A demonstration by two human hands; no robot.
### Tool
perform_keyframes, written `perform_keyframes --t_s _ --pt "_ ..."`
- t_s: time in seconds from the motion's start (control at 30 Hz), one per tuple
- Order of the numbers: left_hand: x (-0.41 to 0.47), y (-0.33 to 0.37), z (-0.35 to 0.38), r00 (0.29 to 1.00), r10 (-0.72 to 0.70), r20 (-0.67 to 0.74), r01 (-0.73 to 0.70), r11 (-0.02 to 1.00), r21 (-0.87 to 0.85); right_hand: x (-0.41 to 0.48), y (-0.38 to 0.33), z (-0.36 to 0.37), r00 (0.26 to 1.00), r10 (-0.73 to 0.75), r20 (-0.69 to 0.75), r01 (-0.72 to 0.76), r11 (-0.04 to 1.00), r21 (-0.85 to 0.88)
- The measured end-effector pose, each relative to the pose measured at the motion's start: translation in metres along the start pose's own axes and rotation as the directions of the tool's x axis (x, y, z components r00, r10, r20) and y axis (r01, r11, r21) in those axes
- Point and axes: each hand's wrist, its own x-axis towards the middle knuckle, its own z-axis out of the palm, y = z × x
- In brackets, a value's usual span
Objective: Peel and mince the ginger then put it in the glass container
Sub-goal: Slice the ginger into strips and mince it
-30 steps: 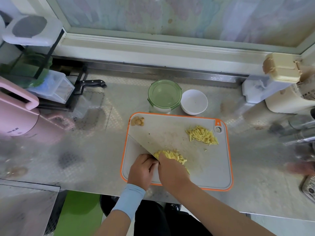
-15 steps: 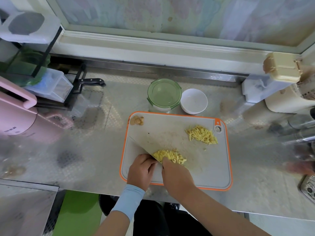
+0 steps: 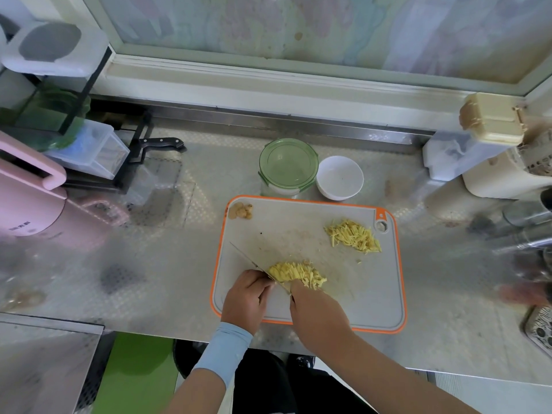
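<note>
On the grey, orange-rimmed cutting board (image 3: 343,294), a pile of yellow ginger strips (image 3: 294,271) lies just beyond my hands. A second pile of ginger strips (image 3: 354,236) sits near the board's far right corner, and ginger peel scraps (image 3: 240,211) are in the far left corner. My right hand (image 3: 316,312) is closed on a knife (image 3: 248,258) whose thin blade points away to the left, against the near pile. My left hand (image 3: 246,295) is curled beside the blade, fingertips touching it. The glass container (image 3: 288,165) with a green lid stands behind the board.
A small white bowl (image 3: 340,177) stands right of the container. A black-handled knife (image 3: 161,142) lies by a rack at the back left, with a pink appliance (image 3: 27,201) at the left. Cream and white boxes (image 3: 490,138) and metal utensils (image 3: 525,231) crowd the right.
My right hand has drawn back toward me, uncovering more of the near ginger pile. The knife blade, seen tilted before, now stands on edge as a thin line.
</note>
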Motion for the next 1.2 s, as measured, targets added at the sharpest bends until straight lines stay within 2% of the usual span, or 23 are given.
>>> perform_keyframes --t_s 0.17,0.67,0.9,1.2 --pt "0.0 0.001 0.0 1.0 0.005 -0.018 -0.005 1.0 -0.009 -0.004 0.0 0.001 0.999 0.03 0.021 -0.028 0.998 -0.055" --pt "0.002 -0.002 0.001 0.997 0.075 -0.011 -0.075 0.996 0.038 0.011 -0.007 0.003 0.999 -0.001 -0.038 0.004 0.997 0.075" --pt "0.0 -0.003 0.002 0.998 0.057 -0.013 -0.057 0.998 0.013 -0.008 0.006 0.004 0.999 0.036 -0.023 -0.036 0.999 0.007" --pt "-0.001 -0.004 0.0 0.995 0.093 0.035 -0.095 0.994 0.06 0.021 -0.021 0.001 1.0 0.024 -0.005 -0.024 1.0 0.006"
